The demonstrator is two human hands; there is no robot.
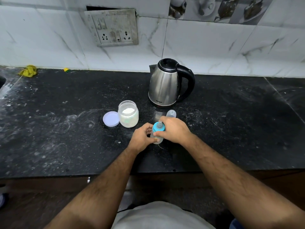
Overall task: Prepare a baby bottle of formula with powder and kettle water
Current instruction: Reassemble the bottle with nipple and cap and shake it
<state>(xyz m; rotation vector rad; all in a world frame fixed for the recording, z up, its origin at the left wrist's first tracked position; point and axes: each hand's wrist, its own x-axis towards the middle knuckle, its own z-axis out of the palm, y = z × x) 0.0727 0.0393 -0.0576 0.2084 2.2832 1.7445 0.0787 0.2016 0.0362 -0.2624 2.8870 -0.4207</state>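
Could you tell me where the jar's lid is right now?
The lid lies flat on the counter, touching the open powder jar's left side.

Surface: black stone, speckled and smeared with pale dusty marks; a seam is seen far right.
Yellow cloth: crumpled, laid at the back left, against the wall.
Small yellow object: set at the back edge, right of the cloth; too small to be identified.
Wall: covered in white marble-look tiles; grey picture tiles are seen top right.
Socket panel: grimy, fixed to the wall, with two sockets and several switches.
Sink: only an edge is shown, far left.
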